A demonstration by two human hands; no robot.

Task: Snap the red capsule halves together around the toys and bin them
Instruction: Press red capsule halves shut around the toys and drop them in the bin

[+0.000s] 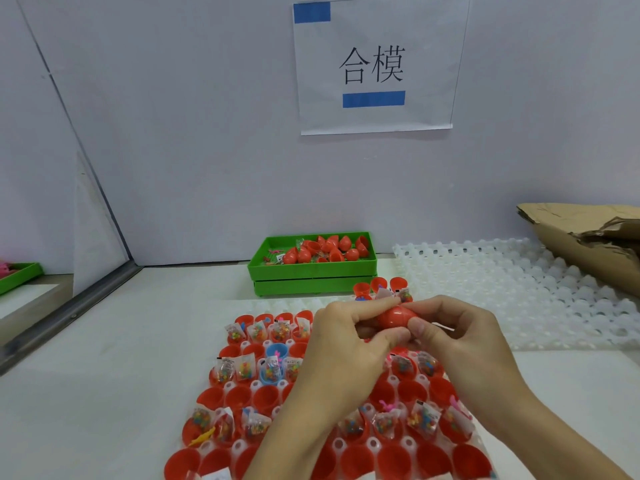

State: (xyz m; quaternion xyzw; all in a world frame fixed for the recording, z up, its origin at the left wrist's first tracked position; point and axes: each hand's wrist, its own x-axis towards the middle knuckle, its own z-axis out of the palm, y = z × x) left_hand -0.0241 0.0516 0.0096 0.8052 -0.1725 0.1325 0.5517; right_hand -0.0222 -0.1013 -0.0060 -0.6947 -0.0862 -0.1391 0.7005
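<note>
Capsule (396, 315) sitting between both hands' fingertips; tray of capsule halves (239, 401) lying below; bin (311, 270) standing behind; empty tray (502, 289) lying behind-right.

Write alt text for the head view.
Both hands, left hand and right hand, grip a red capsule above a white tray of open red halves and bagged toys. Behind it, a green bin holds closed capsules, below a paper sign.
</note>
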